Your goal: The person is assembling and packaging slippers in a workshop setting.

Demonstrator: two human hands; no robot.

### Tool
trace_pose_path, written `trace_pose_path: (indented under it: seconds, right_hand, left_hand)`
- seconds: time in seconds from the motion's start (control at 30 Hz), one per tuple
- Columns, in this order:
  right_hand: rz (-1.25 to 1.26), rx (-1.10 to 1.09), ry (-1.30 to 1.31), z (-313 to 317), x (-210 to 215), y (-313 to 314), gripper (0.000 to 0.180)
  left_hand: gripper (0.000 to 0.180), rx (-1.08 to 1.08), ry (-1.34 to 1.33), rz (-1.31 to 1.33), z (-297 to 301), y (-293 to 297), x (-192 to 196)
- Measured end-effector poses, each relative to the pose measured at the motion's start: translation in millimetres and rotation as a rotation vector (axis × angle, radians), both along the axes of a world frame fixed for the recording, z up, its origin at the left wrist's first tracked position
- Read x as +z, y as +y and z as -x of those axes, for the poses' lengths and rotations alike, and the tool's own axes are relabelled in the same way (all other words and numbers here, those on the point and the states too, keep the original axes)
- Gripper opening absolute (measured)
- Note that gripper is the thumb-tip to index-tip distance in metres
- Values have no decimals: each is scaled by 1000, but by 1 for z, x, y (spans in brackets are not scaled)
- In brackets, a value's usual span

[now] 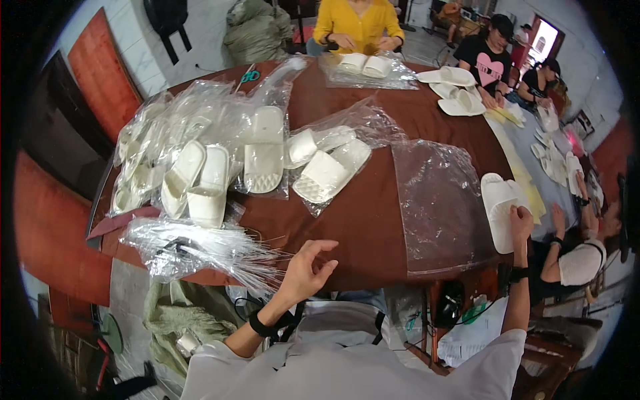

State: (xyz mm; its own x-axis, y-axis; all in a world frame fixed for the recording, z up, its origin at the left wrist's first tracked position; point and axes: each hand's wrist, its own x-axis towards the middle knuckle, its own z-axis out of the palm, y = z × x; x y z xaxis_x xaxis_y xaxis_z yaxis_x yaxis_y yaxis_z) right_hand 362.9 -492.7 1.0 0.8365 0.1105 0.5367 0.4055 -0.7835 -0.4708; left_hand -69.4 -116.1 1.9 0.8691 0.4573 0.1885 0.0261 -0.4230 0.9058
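Observation:
My right hand (521, 227) is closed on white slippers (495, 200) at the table's right edge, their soles partly covered by its fingers. A flat, clear plastic bag (437, 207) lies just left of them. My left hand (307, 270) is over the front edge, thumb and fingers apart with nothing between them. Beside it spread the loose ends of a bundle of thin white strips (250, 260), partly wrapped in plastic. Ahead of it lies a pair of white slippers in a clear bag (327, 175).
Several bagged white slippers (200, 180) pile up at the left of the brown round table (360, 233). Teal-handled scissors (249, 76) lie at the far left. Across the table a person in yellow (360, 27) handles bagged slippers. Unbagged slippers (457, 90) lie far right, near other people at work.

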Motion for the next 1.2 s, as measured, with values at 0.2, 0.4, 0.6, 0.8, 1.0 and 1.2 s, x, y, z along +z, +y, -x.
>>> trace_pose_path:
  seconds: [0.2,0.4,0.6,0.8,1.0,1.2]
  right_hand:
    - [120,72,63,-51,-53,-23,29]
    - [-137,292,23,61,-25,42,25]
    - [-150,657,251,212,33,146,19]
    - [-178,812,382,254,18,208,19]
    - [-416,876,927,254,-9,233,51]
    - [-961,704,1491,261,-22,231,35]
  left_hand:
    - [75,254,100,601,-25,37,-19]
    - [40,206,-113,1204,-62,92,-25]
    - [28,189,-21,1331,-104,102,-38]
    - [21,130,50,1378,-96,66,-21]
    - [28,-143,207,1189,-30,24,7]
    - [32,-104,273,1136,-4,52,-17]
